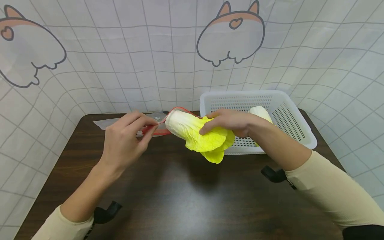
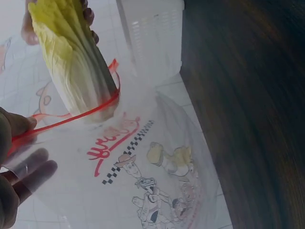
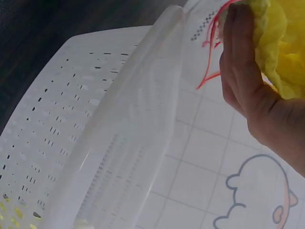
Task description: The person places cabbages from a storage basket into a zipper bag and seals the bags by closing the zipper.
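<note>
My right hand (image 1: 229,122) grips a napa cabbage (image 1: 187,128) by its yellow leafy end, with the white base pointing left. That base is at the mouth of a clear plastic bag (image 2: 157,167), inside its red rim band in the left wrist view. Between thumb and fingers, my left hand (image 1: 126,136) pinches the red band (image 2: 71,117) and holds the mouth apart. Printed cartoon figures and red lettering show on the bag, which hangs beyond the table's far edge. In the right wrist view the cabbage hides part of the right hand's fingers.
A white perforated plastic basket (image 1: 303,126) stands at the back right of the dark wooden table (image 1: 186,200). Another cabbage (image 1: 260,113) lies in it, partly behind my right forearm. A white gridded curtain (image 1: 162,60) with cartoon animals hangs behind the table.
</note>
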Demonstrator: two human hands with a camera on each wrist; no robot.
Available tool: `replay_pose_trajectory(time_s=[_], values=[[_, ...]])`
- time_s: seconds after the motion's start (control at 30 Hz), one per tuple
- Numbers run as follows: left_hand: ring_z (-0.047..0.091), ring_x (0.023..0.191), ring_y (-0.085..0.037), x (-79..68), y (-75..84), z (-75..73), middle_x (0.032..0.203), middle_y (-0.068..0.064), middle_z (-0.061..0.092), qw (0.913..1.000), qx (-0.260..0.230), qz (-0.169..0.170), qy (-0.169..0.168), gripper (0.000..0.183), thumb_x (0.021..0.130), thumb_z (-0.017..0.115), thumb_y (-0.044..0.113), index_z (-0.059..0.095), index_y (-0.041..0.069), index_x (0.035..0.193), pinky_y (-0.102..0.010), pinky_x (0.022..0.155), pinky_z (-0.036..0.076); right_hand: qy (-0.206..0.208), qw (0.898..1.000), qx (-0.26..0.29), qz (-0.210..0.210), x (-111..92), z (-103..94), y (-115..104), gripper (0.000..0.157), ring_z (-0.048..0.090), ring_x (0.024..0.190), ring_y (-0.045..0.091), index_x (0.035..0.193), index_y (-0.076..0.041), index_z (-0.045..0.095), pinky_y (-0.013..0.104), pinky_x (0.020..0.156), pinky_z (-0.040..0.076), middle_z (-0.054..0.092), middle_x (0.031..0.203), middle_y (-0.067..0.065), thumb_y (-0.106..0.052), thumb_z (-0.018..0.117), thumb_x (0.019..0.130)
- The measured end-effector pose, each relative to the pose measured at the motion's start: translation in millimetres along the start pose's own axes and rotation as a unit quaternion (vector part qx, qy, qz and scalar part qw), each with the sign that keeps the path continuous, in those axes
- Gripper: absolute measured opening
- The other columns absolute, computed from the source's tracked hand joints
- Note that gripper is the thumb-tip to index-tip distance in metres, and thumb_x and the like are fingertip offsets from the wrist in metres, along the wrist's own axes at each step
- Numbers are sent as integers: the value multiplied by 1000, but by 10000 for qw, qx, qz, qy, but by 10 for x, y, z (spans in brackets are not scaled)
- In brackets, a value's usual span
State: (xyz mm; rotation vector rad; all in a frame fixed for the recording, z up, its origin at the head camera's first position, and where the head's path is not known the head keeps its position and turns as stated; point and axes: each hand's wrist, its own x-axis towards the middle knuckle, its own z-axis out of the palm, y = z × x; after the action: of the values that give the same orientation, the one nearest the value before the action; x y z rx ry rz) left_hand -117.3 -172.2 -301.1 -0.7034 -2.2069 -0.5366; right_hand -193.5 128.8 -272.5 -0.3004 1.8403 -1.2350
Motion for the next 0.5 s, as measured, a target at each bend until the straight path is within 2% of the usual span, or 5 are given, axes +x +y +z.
replay_pose_trajectory(time_s=[0.13,0.23,0.37,0.5], values=[[69,74,-18,-3,-7,-2,86,-1,72,9997,-89,215,35,7,86,83,7,79,10,90,-37,57,54,-132,9997,198,-93,44,11,2,45,72,93,27,131,-2,59,40,84,61,70,108,14,-26,67,94],[71,77,-20,8,3,-1,87,-2,73,9992,-167,362,100,9,85,85,5,79,9,90,-38,58,56,-240,9978,586,-183,90,21,19,42,71,92,26,128,1,58,38,82,60,69,107,12,-26,64,96],[71,76,-19,29,13,2,87,-2,74,9978,-288,543,262,14,82,86,1,80,9,92,-37,59,57,-376,9893,1381,-288,106,7,13,42,69,94,24,131,-2,52,36,82,59,67,110,9,-28,57,98],[71,75,-18,42,12,9,87,-2,74,9963,-398,679,337,17,80,87,-1,80,8,92,-35,61,57,-361,9847,1664,-381,111,2,-10,42,67,95,24,133,-4,50,35,83,59,65,113,9,-28,56,99]])
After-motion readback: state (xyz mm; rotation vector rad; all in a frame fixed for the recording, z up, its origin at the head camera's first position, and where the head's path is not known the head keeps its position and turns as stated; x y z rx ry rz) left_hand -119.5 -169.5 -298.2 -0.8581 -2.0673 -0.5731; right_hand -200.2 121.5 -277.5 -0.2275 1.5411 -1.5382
